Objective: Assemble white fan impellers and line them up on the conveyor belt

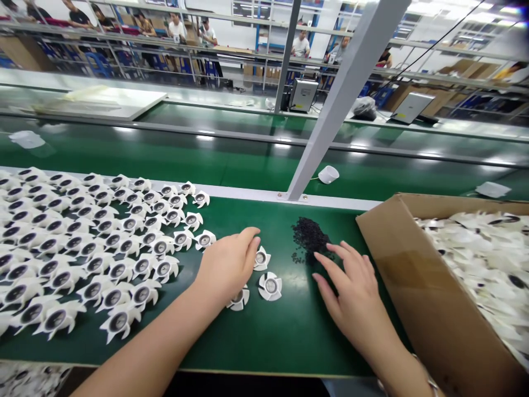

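My left hand [230, 258] is over the green work surface [297, 336], fingers bent and close together. Anything in its grip is hidden behind the hand. A small white fan wheel [262, 258] lies by its fingertips, and another fan wheel [239, 298] is partly covered beneath the hand. A third white fan wheel [270, 286] lies flat between my hands. My right hand [351, 284] is open with its fingers apart, the fingertips at the edge of a pile of tiny black parts [309, 236]. Nothing shows between those fingers.
Rows of white fan wheels [86, 237] spread across the left. At right, a cardboard box [397, 264] holds many white parts [483, 259]. A slanted grey post [330, 105] rises behind the pile. Beyond runs a green conveyor [231, 160] with a white cup-like piece [328, 174]. People sit farther back.
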{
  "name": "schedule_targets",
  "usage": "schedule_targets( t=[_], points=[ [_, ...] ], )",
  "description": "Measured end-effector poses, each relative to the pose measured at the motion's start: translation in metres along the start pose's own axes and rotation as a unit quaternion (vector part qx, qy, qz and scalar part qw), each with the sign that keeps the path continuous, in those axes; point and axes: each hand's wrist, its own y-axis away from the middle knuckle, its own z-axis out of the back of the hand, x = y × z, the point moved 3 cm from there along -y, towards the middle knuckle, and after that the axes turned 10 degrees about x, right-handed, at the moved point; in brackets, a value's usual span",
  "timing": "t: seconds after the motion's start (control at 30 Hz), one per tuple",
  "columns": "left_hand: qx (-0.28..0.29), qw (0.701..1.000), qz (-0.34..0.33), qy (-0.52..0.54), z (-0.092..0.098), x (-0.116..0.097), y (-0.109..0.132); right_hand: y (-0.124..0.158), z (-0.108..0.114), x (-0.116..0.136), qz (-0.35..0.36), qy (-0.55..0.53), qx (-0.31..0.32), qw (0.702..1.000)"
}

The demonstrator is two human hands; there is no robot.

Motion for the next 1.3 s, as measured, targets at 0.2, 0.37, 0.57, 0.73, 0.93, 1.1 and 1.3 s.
schedule_targets(
  t=[0.2, 0.37, 0.57, 0.73, 0.93, 1.1, 1.3],
  points=[
    [-0.041, 0.997, -0.061, -0.014, -0.002, 0.003, 0.006, -0.025, 0.004, 0.001, 0.016, -0.056, 0.006, 0.998],
    [-0.034, 0.998, -0.061, -0.001, 0.0, 0.007, 0.011, -0.044, 0.012, 0.015, 0.079, 0.022, 0.067, 0.994],
    [-0.028, 0.994, -0.086, 0.056, 0.006, 0.008, 0.016, -0.055, 0.012, 0.026, 0.133, 0.142, 0.096, 0.976],
    [-0.016, 0.993, -0.093, 0.074, 0.004, 0.009, 0.019, -0.065, 0.014, 0.026, 0.106, 0.089, 0.092, 0.986],
    [0.01, 0.992, -0.094, 0.087, 0.0, 0.01, 0.018, -0.081, 0.019, 0.06, 0.124, -0.195, 0.171, 0.958],
    [0.032, 0.993, -0.085, 0.074, 0.0, 0.012, 0.017, -0.084, 0.007, 0.076, 0.183, -0.155, 0.208, 0.948],
    [0.03, 0.994, -0.078, 0.075, 0.0, 0.013, 0.016, -0.084, 0.007, 0.079, 0.238, -0.017, 0.137, 0.961]
  ],
)
